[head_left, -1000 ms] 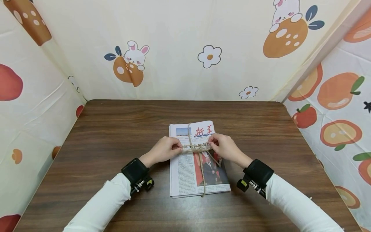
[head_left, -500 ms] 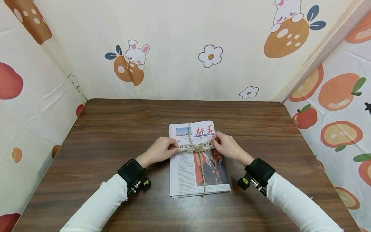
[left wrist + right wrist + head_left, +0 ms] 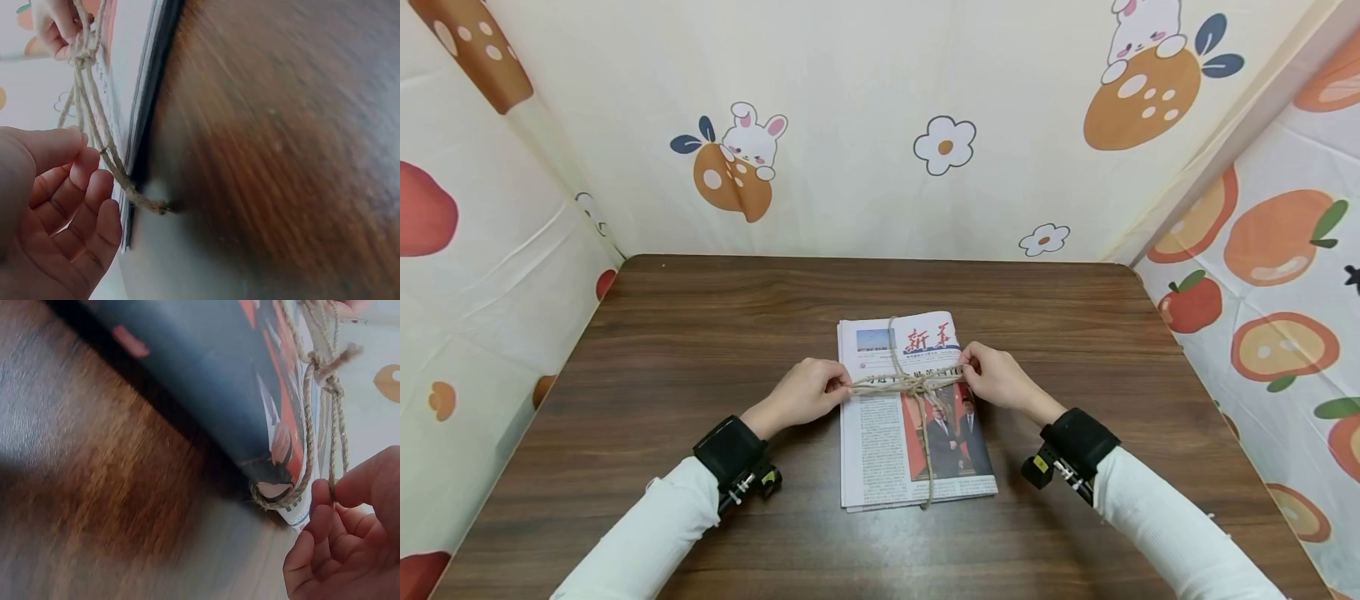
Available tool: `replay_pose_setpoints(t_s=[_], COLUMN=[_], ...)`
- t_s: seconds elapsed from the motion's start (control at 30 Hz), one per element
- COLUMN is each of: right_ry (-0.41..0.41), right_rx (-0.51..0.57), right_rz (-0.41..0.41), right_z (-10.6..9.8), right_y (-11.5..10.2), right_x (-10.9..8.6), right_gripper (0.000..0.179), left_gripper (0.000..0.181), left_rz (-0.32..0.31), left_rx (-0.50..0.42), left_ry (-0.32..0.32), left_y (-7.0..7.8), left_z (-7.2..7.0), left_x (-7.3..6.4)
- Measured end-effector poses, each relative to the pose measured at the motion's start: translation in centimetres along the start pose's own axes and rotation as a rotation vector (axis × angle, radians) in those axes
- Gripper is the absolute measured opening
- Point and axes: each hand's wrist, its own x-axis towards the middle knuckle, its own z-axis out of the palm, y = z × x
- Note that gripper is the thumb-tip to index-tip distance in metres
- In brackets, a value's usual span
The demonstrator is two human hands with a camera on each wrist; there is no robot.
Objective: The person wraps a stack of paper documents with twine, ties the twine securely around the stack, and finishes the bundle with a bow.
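Note:
A stack of folded newspapers [image 3: 876, 458] lies on the table, bound crosswise with brown twine [image 3: 928, 450]. Near the middle of the top sheet sits a knot [image 3: 916, 384], with loops of twine running out to both sides. At the stack's left edge, my left hand [image 3: 805, 392] pinches the twine between thumb and fingertip. My right hand [image 3: 1006, 385] pinches a loop at the right edge, its thumb and forefinger meeting on the strands [image 3: 337, 434] in the right wrist view. Other strands [image 3: 115, 165] cross the stack's side below my left fingers.
The brown wood-grain table [image 3: 715, 300] extends around the stack on all sides. A cream printed sheet [image 3: 850, 150] rises behind its far edge, and fruit-printed sheets [image 3: 1277, 350] hang along the sides. Black camera bands [image 3: 730, 454] circle both wrists.
Both hands have drawn apart, the left toward the left and the right toward the right, pulling the twine loops longer across the stack. The newspapers have stayed in place.

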Motion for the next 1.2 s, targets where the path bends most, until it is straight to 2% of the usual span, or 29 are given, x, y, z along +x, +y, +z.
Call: replay_pose_setpoints(t_s=[0.13,0.37,0.6,0.87,1.03,1.2], right_ry=[0.005,-0.025,-0.009,0.005,-0.025,-0.05], right_rx=[-0.027,-0.007,-0.057,-0.07,-0.001,0.095], right_rz=[-0.035,0.023,-0.032,-0.053,-0.034,-0.02], right_z=[0.1,-0.3,-0.3,0.2,-0.2,-0.7], right_y=[0.2,0.3,0.7,0.8,0.9,1.0], right_x=[0.0,-0.1,-0.2,0.0,0.2,0.4], right_gripper=[0.003,0.004,0.004,0.004,0.005,0.006], left_gripper=[0.008,0.009,0.011,0.011,0.007,0.006], left_rz=[-0.002,0.007,0.005,-0.015,-0.069,-0.095], left_rx=[0.012,0.018,0.06,0.04,0.009,-0.045], left_ry=[-0.001,0.002,0.003,-0.01,0.034,0.089], left_y=[-0.1,0.1,0.1,-0.1,-0.7,-1.0], left_z=[-0.2,-0.3,-0.6,-0.6,-0.5,-0.3], left_x=[-0.2,-0.4,-0.7,-1.0,-0.8,0.1])
